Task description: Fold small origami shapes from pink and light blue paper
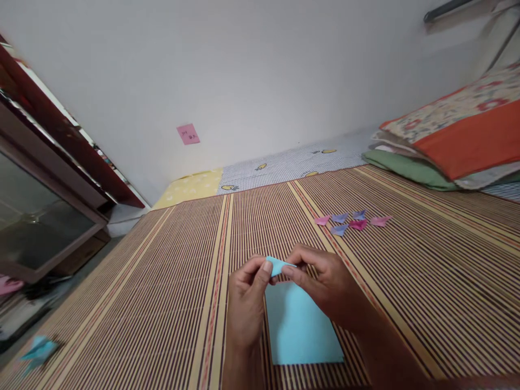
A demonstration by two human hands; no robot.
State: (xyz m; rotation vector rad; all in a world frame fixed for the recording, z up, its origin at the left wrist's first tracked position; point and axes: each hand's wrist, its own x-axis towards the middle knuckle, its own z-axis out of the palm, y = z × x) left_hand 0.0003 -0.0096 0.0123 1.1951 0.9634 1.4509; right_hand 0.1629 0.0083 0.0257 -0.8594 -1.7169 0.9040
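A small folded piece of light blue paper (278, 265) is held up between both hands. My left hand (248, 295) pinches its left end, thumb on top. At its right end, the thumb and fingers of my right hand (325, 279) are closed on it. Below them a larger light blue sheet (304, 327) lies flat on the striped mat; my right wrist passes over its edge. Part of the folded paper is hidden by the fingers.
Several small folded pink, magenta and lilac paper pieces (358, 223) sit on the striped mat (170, 281) beyond my right hand. Crumpled teal paper (39, 349) lies at the lower left. Stacked cushions (467, 141) are at the right. A pink note (188, 134) is on the wall.
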